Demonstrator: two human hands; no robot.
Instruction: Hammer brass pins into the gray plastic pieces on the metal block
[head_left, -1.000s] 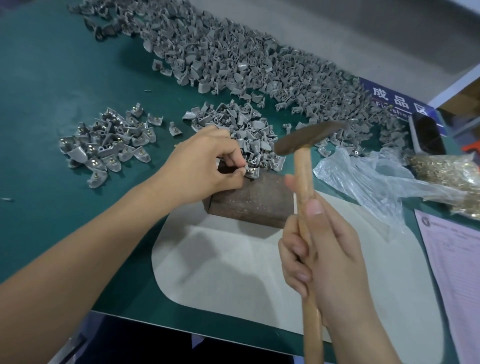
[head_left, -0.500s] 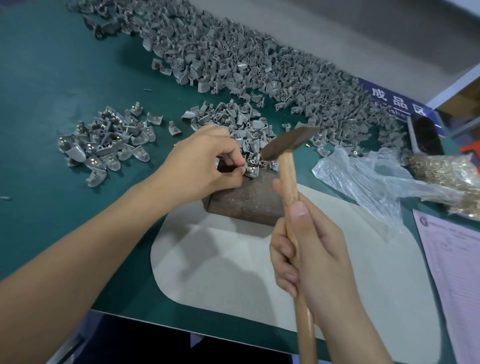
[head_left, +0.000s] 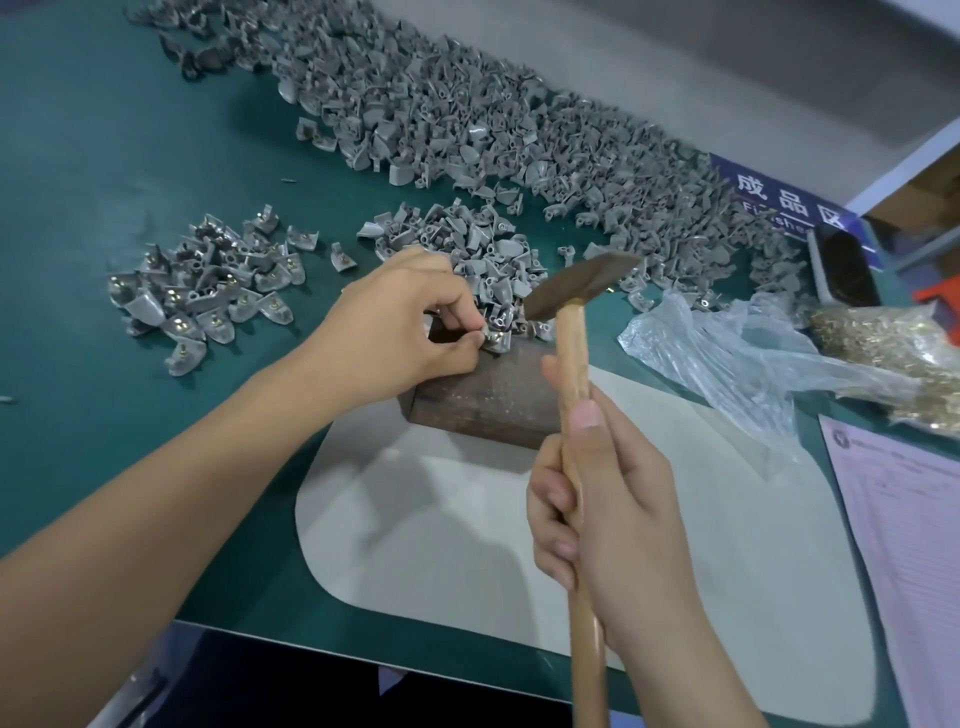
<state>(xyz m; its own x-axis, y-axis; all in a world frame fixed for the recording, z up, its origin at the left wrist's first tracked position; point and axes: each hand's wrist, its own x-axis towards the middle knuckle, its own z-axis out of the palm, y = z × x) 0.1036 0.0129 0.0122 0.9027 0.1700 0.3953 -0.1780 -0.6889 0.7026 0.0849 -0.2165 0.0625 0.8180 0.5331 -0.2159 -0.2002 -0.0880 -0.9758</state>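
A rusty brown metal block (head_left: 483, 402) sits at the far edge of a grey mat (head_left: 467, 519). My left hand (head_left: 400, 327) pinches a small gray plastic piece (head_left: 496, 340) with a brass pin on the block's top far edge. My right hand (head_left: 602, 509) grips the wooden handle of a hammer (head_left: 574, 358). The dark hammer head (head_left: 579, 286) hangs tilted just right of and above the piece. A clear bag of brass pins (head_left: 893, 338) lies at the right.
A big heap of gray pieces (head_left: 467, 124) runs along the back, a smaller heap (head_left: 467, 244) sits behind the block, and a pile of pinned pieces (head_left: 208, 291) lies at the left. A paper sheet (head_left: 909, 519) and blue sign (head_left: 779, 202) are at the right.
The hammer head dropped left toward the piece half a second ago, and now stands slightly higher and further right again. My left hand kept pinching the piece on the block.
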